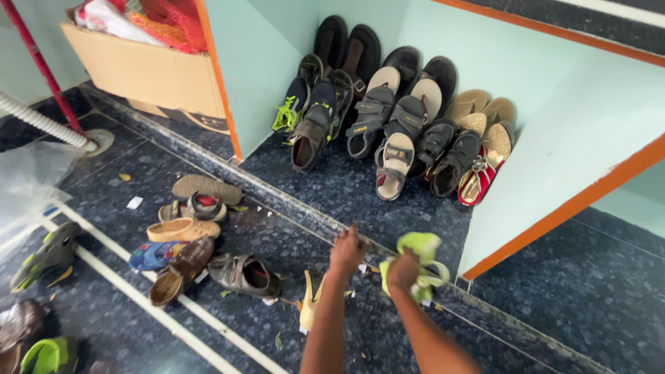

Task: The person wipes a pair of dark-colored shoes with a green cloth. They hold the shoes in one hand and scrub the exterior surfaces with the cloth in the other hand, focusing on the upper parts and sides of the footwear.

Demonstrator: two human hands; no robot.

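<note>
Gripping a lime-green sandal [420, 257] in my right hand [403, 270], down at the dark floor step [291, 211].

My left hand [347, 251] hangs released just beside it, above a yellow sandal [309, 301]; shoes [398, 118] line the alcove beyond.
</note>
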